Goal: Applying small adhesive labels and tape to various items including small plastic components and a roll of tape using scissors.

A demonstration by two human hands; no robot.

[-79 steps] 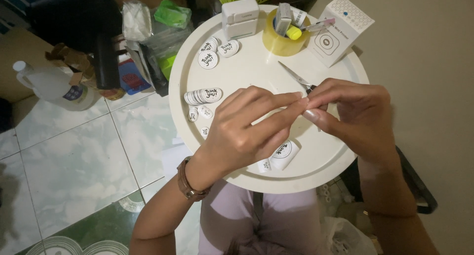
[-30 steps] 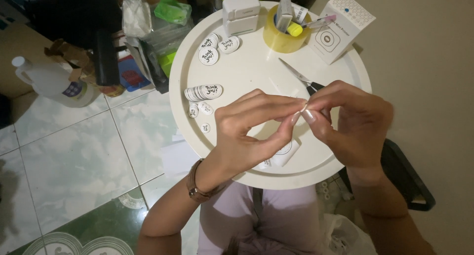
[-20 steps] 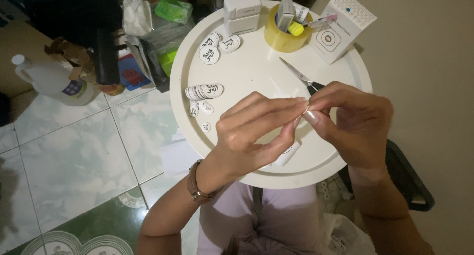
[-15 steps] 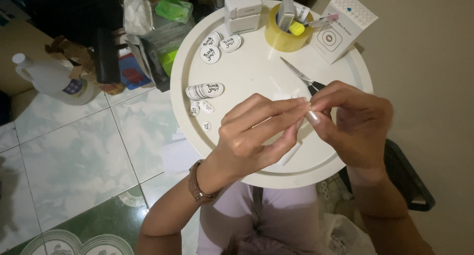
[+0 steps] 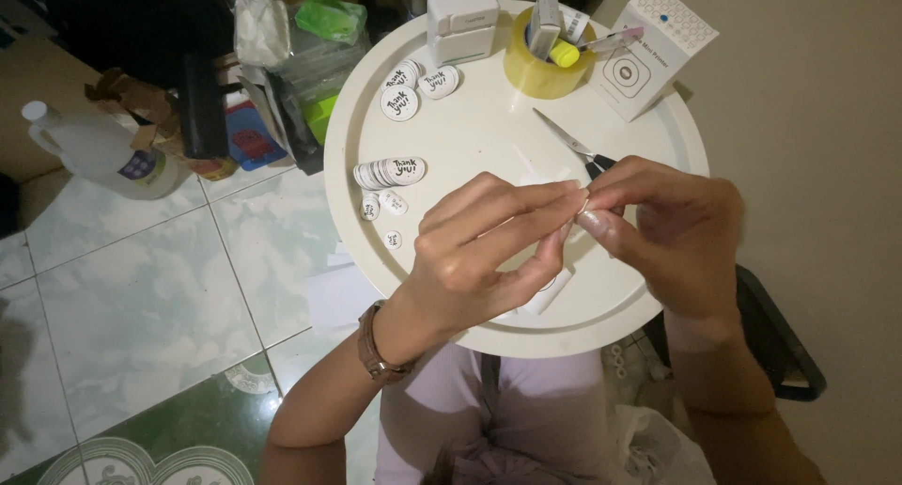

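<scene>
Both hands (image 5: 583, 222) pinched a small sticker (image 5: 583, 201) at fingertips; looked light, flimsy, best gripped by edge; scissors (image 5: 573, 147) just beyond.

A round white table (image 5: 470, 128) is carrying stacked round stickers (image 5: 390, 172) near its left edge, scissors (image 5: 573, 147) toward the right, and a tape roll (image 5: 536, 71), small white printer (image 5: 462, 24) and box (image 5: 648, 48) along the far edge.

A round white table (image 5: 648, 302) stands on a shiny floor (image 5: 132, 297) of pale and green tiles.
</scene>
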